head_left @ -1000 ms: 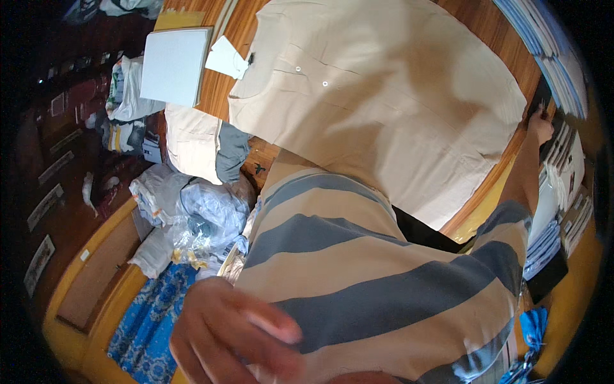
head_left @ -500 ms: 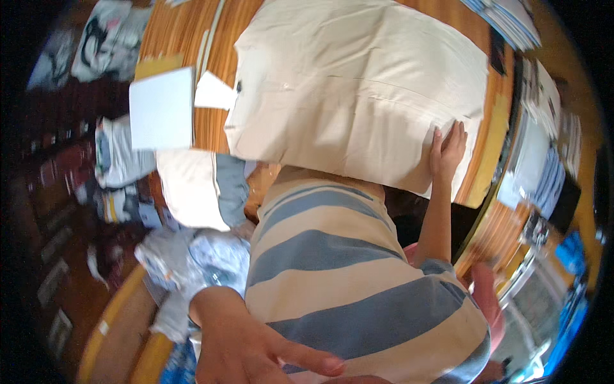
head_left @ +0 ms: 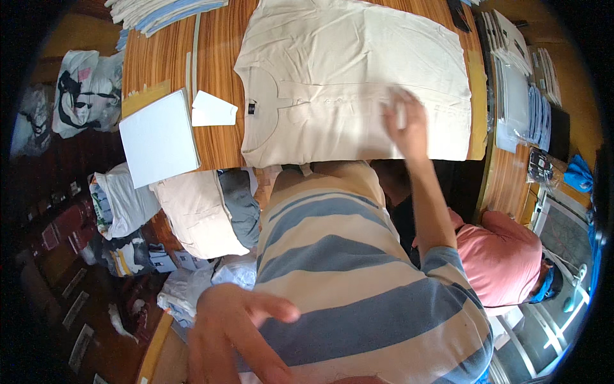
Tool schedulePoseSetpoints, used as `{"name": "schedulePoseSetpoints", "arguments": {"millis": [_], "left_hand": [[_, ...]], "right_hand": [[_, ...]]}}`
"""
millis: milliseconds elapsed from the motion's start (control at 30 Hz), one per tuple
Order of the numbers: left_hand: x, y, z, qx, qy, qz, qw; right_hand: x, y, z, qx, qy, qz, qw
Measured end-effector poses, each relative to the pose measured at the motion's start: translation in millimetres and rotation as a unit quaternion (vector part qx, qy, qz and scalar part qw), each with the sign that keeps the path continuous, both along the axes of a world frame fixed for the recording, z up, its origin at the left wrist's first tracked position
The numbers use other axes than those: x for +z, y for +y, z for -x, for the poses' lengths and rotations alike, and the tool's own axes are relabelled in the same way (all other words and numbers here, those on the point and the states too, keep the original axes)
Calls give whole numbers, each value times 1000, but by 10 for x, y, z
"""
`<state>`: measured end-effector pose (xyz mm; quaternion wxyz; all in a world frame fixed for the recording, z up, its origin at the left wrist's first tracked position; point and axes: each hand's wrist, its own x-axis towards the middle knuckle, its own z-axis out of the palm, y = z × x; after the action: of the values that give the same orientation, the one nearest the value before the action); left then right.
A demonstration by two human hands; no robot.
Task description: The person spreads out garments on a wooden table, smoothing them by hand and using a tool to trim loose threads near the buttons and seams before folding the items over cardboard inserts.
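A cream shirt [head_left: 358, 128] lies flat on the wood-grain table [head_left: 220, 48], its neckline to the left with a small dark label inside and a buttoned placket running rightward. Over the right part of the shirt is my right hand [head_left: 409, 128], blurred, thumb and fingers apart and nothing held; I cannot tell whether it touches the cloth. Close to the camera at the lower left, my left hand [head_left: 233, 333] is raised in front of my striped top, fingers spread and empty. A white card [head_left: 214, 110] lies left of the neckline, beside a stack of white sheets [head_left: 160, 137].
Folded cloth [head_left: 169, 13] is piled at the far left of the table. Cream and dark garments [head_left: 204, 214] lie below its left edge, near plastic bags [head_left: 185, 291]. At right stand stacked packs [head_left: 511, 109]; a person in pink [head_left: 499, 256] bends nearby.
My right hand has moved left and inward from the shirt's near right corner. The shirt's neckline and placket now show clearly. My left hand stays raised; the view has shifted.
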<state>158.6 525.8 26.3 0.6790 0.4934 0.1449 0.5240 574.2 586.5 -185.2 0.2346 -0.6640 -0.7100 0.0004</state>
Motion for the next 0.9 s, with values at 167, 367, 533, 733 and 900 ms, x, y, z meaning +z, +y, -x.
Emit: {"name": "schedulePoseSetpoints", "arguments": {"millis": [167, 367, 533, 733, 900], "left_hand": [[-1059, 655, -384, 185, 335, 95, 919], [-2167, 1047, -671, 248, 602, 20, 759], [-2302, 1050, -714, 265, 581, 8, 769], [-2219, 929, -679, 265, 585, -9, 766], [-2284, 878, -675, 281, 591, -99, 750]], "right_hand": [[-99, 380, 1357, 182, 133, 122, 967], [-258, 800, 1632, 269, 59, 157, 948], [-262, 865, 1373, 343, 117, 134, 922], [-216, 1028, 960, 257, 154, 136, 944], [-319, 1114, 1095, 348, 171, 114, 915]]}}
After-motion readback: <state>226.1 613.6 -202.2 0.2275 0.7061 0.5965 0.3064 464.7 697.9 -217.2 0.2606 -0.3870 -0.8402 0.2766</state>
